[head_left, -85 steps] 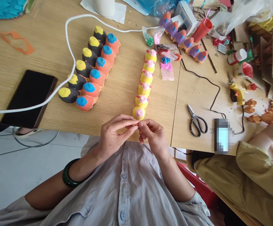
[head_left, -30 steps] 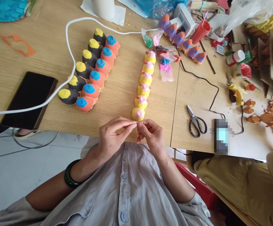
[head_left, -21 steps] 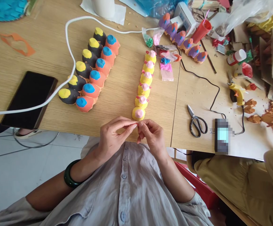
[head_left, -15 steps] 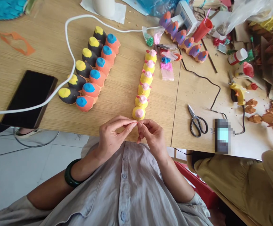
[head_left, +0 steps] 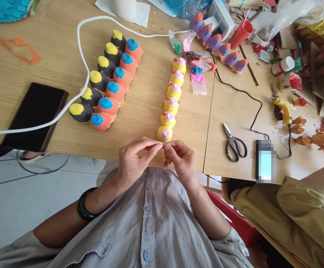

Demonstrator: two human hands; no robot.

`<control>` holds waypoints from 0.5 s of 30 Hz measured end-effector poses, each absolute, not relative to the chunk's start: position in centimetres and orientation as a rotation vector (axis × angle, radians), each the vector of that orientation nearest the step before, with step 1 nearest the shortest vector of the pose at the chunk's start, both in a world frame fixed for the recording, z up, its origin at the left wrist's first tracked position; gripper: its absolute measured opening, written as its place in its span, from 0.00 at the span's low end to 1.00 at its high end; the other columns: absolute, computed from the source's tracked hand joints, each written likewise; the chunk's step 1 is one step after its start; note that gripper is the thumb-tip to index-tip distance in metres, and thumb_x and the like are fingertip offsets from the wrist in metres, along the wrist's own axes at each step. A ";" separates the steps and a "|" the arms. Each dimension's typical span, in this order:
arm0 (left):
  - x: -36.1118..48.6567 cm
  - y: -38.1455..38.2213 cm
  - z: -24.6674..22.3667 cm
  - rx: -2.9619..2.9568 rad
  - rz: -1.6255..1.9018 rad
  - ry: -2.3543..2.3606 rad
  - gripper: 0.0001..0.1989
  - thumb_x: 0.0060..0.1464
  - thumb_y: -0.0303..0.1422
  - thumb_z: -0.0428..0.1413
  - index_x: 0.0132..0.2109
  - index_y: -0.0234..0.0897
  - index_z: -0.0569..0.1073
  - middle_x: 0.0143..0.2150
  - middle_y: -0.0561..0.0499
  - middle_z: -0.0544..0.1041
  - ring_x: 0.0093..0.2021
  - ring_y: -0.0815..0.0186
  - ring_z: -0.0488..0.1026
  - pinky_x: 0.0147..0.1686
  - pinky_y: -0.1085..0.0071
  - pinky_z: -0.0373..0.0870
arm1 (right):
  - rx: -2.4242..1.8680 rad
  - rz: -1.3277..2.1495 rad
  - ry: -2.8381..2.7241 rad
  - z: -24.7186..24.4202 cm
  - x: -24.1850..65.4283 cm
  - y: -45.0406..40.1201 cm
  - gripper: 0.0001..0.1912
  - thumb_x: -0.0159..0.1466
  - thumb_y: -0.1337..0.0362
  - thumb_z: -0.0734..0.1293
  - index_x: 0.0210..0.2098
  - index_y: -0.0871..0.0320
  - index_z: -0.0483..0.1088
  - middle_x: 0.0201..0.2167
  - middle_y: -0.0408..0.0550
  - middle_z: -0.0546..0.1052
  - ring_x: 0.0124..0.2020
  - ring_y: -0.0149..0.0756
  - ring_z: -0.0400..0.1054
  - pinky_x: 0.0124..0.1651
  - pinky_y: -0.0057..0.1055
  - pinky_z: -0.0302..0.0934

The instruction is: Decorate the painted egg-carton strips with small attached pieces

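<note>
Left hand (head_left: pixel 138 158) and right hand (head_left: pixel 180 160) pinch closed tip-to-tip, can't tell on what, just beside yellow row (head_left: pixel 172 103), presumably for short reach.

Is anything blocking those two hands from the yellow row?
Nothing visible is. The left hand and right hand meet just at the near end of the yellow row; whether they touch it is hard to tell. The scissors lie aside, beyond the right hand.

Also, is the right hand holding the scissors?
No, the scissors lie on the table, clearly apart from the right hand.
</note>
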State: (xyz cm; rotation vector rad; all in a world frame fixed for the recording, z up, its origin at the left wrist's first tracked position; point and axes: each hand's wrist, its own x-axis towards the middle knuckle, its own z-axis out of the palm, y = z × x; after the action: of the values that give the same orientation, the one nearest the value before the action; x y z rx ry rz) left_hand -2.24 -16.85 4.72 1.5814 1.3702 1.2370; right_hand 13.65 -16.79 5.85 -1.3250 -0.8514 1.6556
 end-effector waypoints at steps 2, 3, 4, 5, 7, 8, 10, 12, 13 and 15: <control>-2.2 -16.8 4.8 1.581 1.247 1.386 0.05 0.65 0.33 0.63 0.40 0.41 0.84 0.37 0.53 0.86 0.35 0.67 0.82 0.38 0.72 0.79 | -1.320 1.661 -0.850 5.9 13.6 -16.8 0.20 0.61 0.46 0.76 0.34 0.57 0.76 0.25 0.38 0.71 0.19 0.24 0.64 0.21 0.25 0.68; -2.2 -16.8 4.8 1.584 1.255 1.387 0.05 0.64 0.33 0.63 0.40 0.41 0.84 0.36 0.53 0.86 0.34 0.67 0.82 0.37 0.72 0.78 | -1.317 1.664 -0.852 5.8 13.6 -16.8 0.20 0.61 0.46 0.76 0.35 0.57 0.76 0.25 0.38 0.71 0.19 0.24 0.64 0.21 0.25 0.68; -2.2 -16.9 4.8 1.589 1.264 1.382 0.05 0.64 0.33 0.63 0.40 0.41 0.84 0.36 0.53 0.86 0.34 0.67 0.82 0.37 0.72 0.78 | -1.314 1.666 -0.854 5.8 13.6 -16.8 0.20 0.61 0.46 0.77 0.35 0.57 0.77 0.25 0.38 0.72 0.19 0.23 0.64 0.21 0.24 0.67; -2.3 -16.9 4.8 1.593 1.272 1.372 0.05 0.64 0.32 0.63 0.40 0.41 0.84 0.36 0.53 0.86 0.34 0.67 0.82 0.37 0.72 0.78 | -1.309 1.667 -0.857 5.8 13.6 -16.8 0.20 0.61 0.47 0.77 0.36 0.57 0.77 0.26 0.38 0.72 0.19 0.23 0.64 0.20 0.24 0.67; -2.3 -17.0 4.9 1.603 1.275 1.349 0.05 0.64 0.31 0.63 0.41 0.41 0.84 0.37 0.52 0.86 0.35 0.67 0.82 0.38 0.72 0.78 | -1.303 1.667 -0.854 5.7 13.6 -16.8 0.19 0.60 0.47 0.78 0.35 0.57 0.77 0.25 0.38 0.72 0.19 0.23 0.64 0.21 0.24 0.68; -2.3 -17.0 4.9 1.604 1.272 1.343 0.05 0.65 0.31 0.62 0.41 0.41 0.85 0.38 0.52 0.86 0.37 0.67 0.83 0.40 0.72 0.79 | -1.304 1.661 -0.851 5.7 13.5 -16.8 0.19 0.60 0.47 0.78 0.35 0.57 0.77 0.25 0.38 0.72 0.19 0.24 0.64 0.21 0.25 0.68; -2.2 -17.0 4.8 1.586 1.253 1.349 0.07 0.67 0.32 0.61 0.42 0.41 0.85 0.39 0.51 0.87 0.38 0.66 0.83 0.41 0.72 0.79 | -1.317 1.642 -0.842 5.7 13.5 -16.8 0.20 0.60 0.47 0.78 0.33 0.57 0.77 0.24 0.38 0.71 0.19 0.24 0.63 0.21 0.25 0.69; -2.2 -17.1 4.8 1.545 1.241 1.372 0.07 0.67 0.34 0.61 0.45 0.41 0.85 0.41 0.51 0.87 0.39 0.66 0.83 0.41 0.72 0.79 | -1.332 1.625 -0.842 5.7 13.5 -16.8 0.20 0.59 0.46 0.78 0.33 0.57 0.76 0.23 0.38 0.71 0.19 0.24 0.62 0.21 0.25 0.68; -2.1 -17.0 4.7 1.528 1.238 1.383 0.08 0.66 0.35 0.61 0.46 0.40 0.84 0.41 0.51 0.87 0.38 0.66 0.83 0.40 0.72 0.79 | -1.336 1.622 -0.844 5.7 13.5 -16.8 0.20 0.59 0.46 0.78 0.33 0.57 0.76 0.23 0.38 0.71 0.19 0.24 0.62 0.21 0.25 0.68; -2.1 -17.0 4.7 1.526 1.233 1.396 0.07 0.64 0.36 0.63 0.45 0.40 0.84 0.40 0.51 0.87 0.36 0.66 0.83 0.38 0.72 0.79 | -1.337 1.629 -0.851 5.6 13.5 -16.9 0.21 0.59 0.46 0.78 0.33 0.57 0.76 0.24 0.38 0.71 0.19 0.24 0.62 0.21 0.25 0.68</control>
State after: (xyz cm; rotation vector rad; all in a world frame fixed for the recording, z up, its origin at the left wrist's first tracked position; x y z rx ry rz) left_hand -2.09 -16.99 4.66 1.5262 1.3965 1.2329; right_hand 13.53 -16.87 5.63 -1.3368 -0.8509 1.6288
